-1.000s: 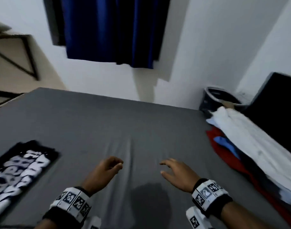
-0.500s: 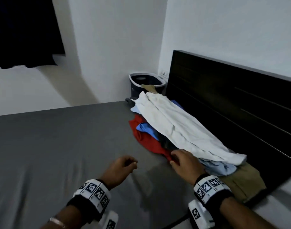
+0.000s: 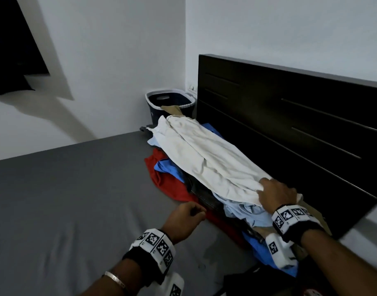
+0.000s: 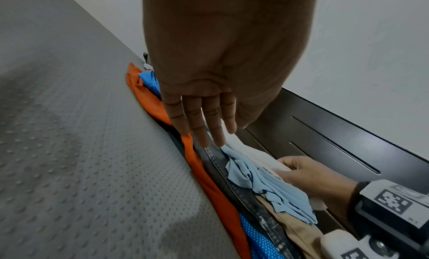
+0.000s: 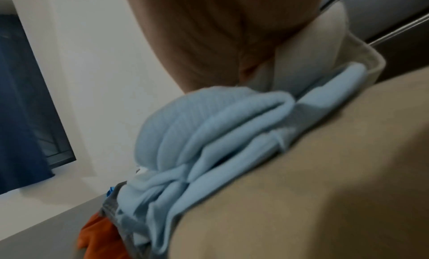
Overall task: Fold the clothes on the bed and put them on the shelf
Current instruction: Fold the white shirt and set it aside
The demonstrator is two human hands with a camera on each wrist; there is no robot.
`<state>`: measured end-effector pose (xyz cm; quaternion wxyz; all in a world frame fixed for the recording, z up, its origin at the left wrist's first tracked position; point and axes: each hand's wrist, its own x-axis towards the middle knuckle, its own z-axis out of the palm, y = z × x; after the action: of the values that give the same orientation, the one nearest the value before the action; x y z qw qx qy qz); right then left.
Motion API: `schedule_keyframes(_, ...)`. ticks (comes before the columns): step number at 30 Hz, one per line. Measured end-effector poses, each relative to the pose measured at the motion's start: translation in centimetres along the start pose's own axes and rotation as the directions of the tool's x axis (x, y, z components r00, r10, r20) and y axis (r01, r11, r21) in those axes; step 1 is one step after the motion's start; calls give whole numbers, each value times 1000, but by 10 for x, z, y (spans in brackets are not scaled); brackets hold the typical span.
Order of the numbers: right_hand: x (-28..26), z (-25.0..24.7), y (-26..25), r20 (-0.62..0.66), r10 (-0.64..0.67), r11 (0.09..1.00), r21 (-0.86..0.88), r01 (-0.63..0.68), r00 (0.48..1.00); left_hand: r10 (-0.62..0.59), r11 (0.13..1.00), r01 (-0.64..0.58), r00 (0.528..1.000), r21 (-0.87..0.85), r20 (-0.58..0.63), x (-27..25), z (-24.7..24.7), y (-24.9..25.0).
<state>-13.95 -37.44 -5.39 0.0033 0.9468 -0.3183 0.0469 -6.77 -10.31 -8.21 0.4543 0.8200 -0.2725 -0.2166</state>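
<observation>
1. The left hand point(image 3: 184, 221) hovered over the grey bed point(image 3: 65, 199), close to the near end of the pile of clothes point(image 3: 204, 178). From the head view its fingers looked loosely bent; from the left wrist view the fingers point(image 4: 204, 120) were nearly straight and pointed at the pile. It held nothing.
2. The right hand point(image 3: 276, 195) lay on the near end of the pile, beside the headboard point(image 3: 290, 124). Its fingers were curled into the near edge of the white garment point(image 3: 204, 159) and gripped the cloth.
3. Just under this hand lay a crumpled light blue garment point(image 3: 245, 212), and under that a tan garment point(image 5: 301, 189).
4. The pile lay along the headboard edge of the bed. The white garment was on top and stretched the long way, from the right hand to the far corner.
5. On the side of the pile away from the headboard, a red garment point(image 3: 168, 184) spread flat on the bed. A blue garment point(image 3: 168, 167) and a dark one point(image 3: 202, 195) lay between it and the white one.
6. Beyond the far corner of the bed stood a dark laundry basket point(image 3: 170, 101) against the white wall point(image 3: 110, 60), with some tan cloth over its rim.
</observation>
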Motion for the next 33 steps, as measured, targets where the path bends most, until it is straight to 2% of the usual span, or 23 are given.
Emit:
schedule_keyframes(3, 3, -14, -4, -124, -21, 984, 175, 43, 992, -10, 1000, 10, 1000, 1, -5, -2, -1, 0)
schedule_keyframes(6, -1, -27, -15, -147, -24, 922, 380, 79, 989, 16, 996, -20, 999, -84, -49, -1, -2, 6)
schedule_keyframes(7, -5, -29, -21, -136, -50, 858, 500, 112, 989, 22, 990, -31, 998, -140, -67, -1, -1, 10)
schedule_keyframes(9, -18, -32, -41, -105, -111, 669, 727, 152, 988, 23, 966, -43, 997, -256, -78, -3, 4, 19)
schedule_keyframes(11, -35, -32, -66, -64, -197, 513, 844, 158, 978, 66, 940, -75, 997, -334, -39, -6, 11, 29)
schedule_keyframes(13, -53, -33, -89, -6, -262, 396, 911, 114, 965, 142, 922, -128, 990, -366, 11, -13, 15, 36)
schedule_keyframes(15, -64, -32, -100, 35, -248, 276, 960, 36, 968, 196, 917, -173, 980, -361, 30, -22, 10, 40)
schedule_keyframes(17, -71, -32, -103, 123, -232, 110, 989, -100, 965, 210, 920, -176, 976, -351, 61, -30, 1, 37)
schedule_keyframes(19, -80, -36, -106, 201, -269, -74, 971, -229, 942, 262, 910, -208, 959, -359, 108, -36, -5, 31)
schedule_keyframes(20, -84, -37, -109, 208, -294, -133, 958, -255, 933, 305, 895, -248, 947, -371, 100, -38, -7, 31)
schedule_keyframes(21, -89, -38, -111, 187, -328, -155, 956, -248, 926, 322, 885, -280, 945, -372, 54, -39, -7, 32)
schedule_keyframes(23, -99, -40, -114, 99, -409, -122, 979, -161, 907, 262, 889, -276, 961, -365, -88, -36, -14, 36)
schedule_keyframes(24, -102, -39, -114, 31, -453, -67, 995, -69, 891, 203, 899, -246, 967, -362, -152, -36, -19, 41)
schedule_keyframes(27, -108, -35, -112, -157, -537, 214, 925, 314, 829, -1, 890, -123, 963, -439, -271, -39, -41, 53)
schedule_keyframes(29, -107, -23, -113, -258, -546, 367, 781, 505, 797, -91, 882, -93, 928, -462, -361, -43, -57, 62)
schedule_keyframes(31, -106, -21, -116, -336, -496, 426, 709, 562, 800, -101, 894, -108, 897, -435, -430, -49, -73, 70)
schedule_keyframes(33, -100, -27, -116, -435, -400, 456, 669, 587, 807, -50, 943, -112, 884, -313, -466, -56, -89, 70)
